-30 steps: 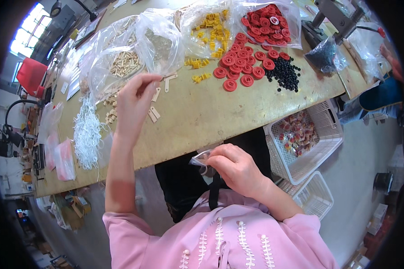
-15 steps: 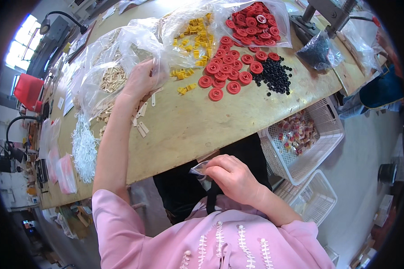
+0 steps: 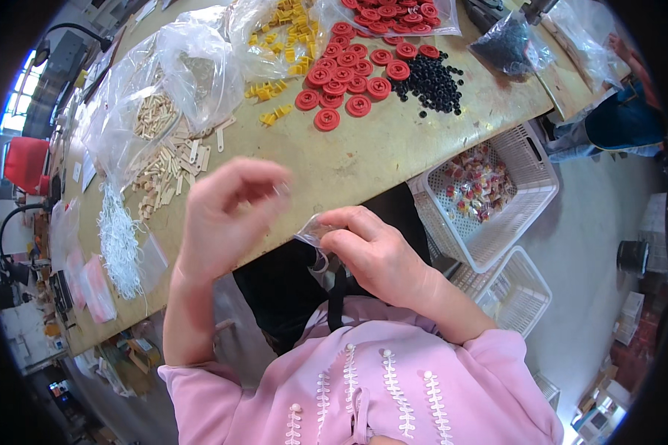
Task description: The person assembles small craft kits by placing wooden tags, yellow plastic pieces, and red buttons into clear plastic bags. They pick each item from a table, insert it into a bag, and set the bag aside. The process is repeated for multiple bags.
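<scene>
My right hand (image 3: pixel 375 252) pinches a small clear plastic bag (image 3: pixel 309 231) between thumb and fingers, just off the table's near edge. What lies inside the bag is hard to see. To its left, my left hand (image 3: pixel 230 211) hangs over the table edge, smeared by motion. Its fingers are curled and the tips come together, but whatever they hold is too blurred to name. Beyond that hand lie loose pale wooden pieces (image 3: pixel 172 162), some flat with a hole. A large clear bag (image 3: pixel 193 70) lies behind them.
Yellow plastic pieces (image 3: pixel 273 113), red discs (image 3: pixel 334 87) and small black rings (image 3: pixel 430 83) are heaped at the back. A bundle of white strings (image 3: pixel 120 245) lies on the left. White plastic baskets (image 3: pixel 490 256) stand at the right; one contains filled bags. Another person's hand shows far right.
My left hand has drawn back from the large clear bag and the wooden pieces, toward the right hand. The right hand still holds the small bag. The view has shifted slightly.
</scene>
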`<state>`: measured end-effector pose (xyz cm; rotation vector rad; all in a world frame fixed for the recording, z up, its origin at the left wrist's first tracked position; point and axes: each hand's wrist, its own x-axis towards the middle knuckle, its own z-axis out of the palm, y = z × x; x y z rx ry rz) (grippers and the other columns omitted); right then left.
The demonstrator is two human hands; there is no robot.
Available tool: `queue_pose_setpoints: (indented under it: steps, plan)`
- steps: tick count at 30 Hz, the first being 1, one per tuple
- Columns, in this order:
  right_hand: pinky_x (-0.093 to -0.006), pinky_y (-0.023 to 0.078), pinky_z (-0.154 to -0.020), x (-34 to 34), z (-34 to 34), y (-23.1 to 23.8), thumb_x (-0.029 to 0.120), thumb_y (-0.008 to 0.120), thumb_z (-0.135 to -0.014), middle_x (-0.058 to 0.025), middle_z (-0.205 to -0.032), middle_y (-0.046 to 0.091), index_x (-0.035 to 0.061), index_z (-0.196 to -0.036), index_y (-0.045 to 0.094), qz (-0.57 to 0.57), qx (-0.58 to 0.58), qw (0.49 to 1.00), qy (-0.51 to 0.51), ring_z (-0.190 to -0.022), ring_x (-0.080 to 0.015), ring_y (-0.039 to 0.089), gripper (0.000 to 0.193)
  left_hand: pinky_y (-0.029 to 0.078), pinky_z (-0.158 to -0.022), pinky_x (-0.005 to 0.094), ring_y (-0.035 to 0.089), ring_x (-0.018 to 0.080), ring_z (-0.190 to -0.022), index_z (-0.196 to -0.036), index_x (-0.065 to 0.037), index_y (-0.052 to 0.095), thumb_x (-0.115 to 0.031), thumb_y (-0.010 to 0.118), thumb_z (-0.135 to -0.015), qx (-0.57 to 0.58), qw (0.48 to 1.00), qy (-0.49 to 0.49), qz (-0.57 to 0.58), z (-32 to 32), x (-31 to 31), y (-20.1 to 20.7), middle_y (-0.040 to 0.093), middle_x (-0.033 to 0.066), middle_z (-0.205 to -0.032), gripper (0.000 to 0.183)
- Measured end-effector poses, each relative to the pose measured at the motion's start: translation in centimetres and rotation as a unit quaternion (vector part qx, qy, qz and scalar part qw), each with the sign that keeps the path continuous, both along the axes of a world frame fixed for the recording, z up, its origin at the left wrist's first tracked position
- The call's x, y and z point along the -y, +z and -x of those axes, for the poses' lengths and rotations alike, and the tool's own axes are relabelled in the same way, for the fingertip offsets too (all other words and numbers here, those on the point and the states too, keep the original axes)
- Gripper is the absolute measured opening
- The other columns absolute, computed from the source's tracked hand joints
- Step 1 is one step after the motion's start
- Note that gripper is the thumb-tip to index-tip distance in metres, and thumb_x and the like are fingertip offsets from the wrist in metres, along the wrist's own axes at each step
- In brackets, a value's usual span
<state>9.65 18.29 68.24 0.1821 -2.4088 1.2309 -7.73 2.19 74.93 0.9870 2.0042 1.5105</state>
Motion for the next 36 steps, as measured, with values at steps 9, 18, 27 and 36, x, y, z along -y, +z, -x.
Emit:
queue_pose_setpoints:
  steps: [9, 18, 27, 36]
  plan:
    - [-0.0426, 0.059, -0.095, 0.9, -0.2, 0.7, -0.001, 0.07, -0.086, -0.0236, -0.133, 0.064, -0.0022, -0.105, 0.066, -0.002, 0.009, 1.0, 0.009, -0.116, -0.0391, 0.067, 0.02, 0.057, -0.066, 0.0278, 0.071, 0.0166, -0.082, -0.112, 0.0, 0.076, 0.004, 0.081, -0.084, -0.22, 0.969, -0.103, 0.036, -2.7, 1.3, 0.2, 0.074, 0.0114, -0.1, 0.029]
    - [-0.0436, 0.059, -0.1, 1.3, 0.2, 0.2, 0.0, 0.068, -0.09, -0.0249, -0.132, 0.065, -0.0044, -0.103, 0.065, -0.006, 0.02, 1.0, 0.021, -0.12, -0.0394, 0.068, 0.014, 0.054, -0.098, 0.0401, 0.07, 0.0342, -0.108, -0.12, 0.004, 0.07, -0.007, 0.059, -0.101, -0.376, 0.919, 0.057, 0.103, 9.4, -4.3, -5.5, 0.071, 0.0202, -0.117, 0.025]
    - [-0.0402, 0.061, -0.093, 0.4, -0.8, -0.9, -0.002, 0.073, -0.085, -0.02, -0.129, 0.068, -0.0014, -0.104, 0.069, -0.007, 0.016, 1.0, -0.009, -0.115, -0.0359, 0.07, 0.02, 0.055, -0.096, 0.0401, 0.07, 0.0343, -0.11, -0.12, 0.002, 0.071, -0.001, 0.06, -0.097, -0.364, 0.92, 0.003, 0.147, 11.6, -6.0, -6.4, 0.071, 0.0182, -0.121, 0.025]
    - [-0.0441, 0.058, -0.099, 0.2, -1.1, -1.5, 0.001, 0.072, -0.086, -0.0205, -0.128, 0.067, -0.001, -0.106, 0.067, -0.015, 0.036, 0.999, 0.008, -0.118, -0.0376, 0.068, 0.02, 0.057, -0.09, 0.03, 0.069, 0.0175, -0.1, -0.123, -0.001, 0.072, 0.008, 0.07, -0.09, -0.186, 0.974, 0.043, 0.119, 7.1, -0.7, -4.9, 0.072, 0.01, -0.112, 0.034]
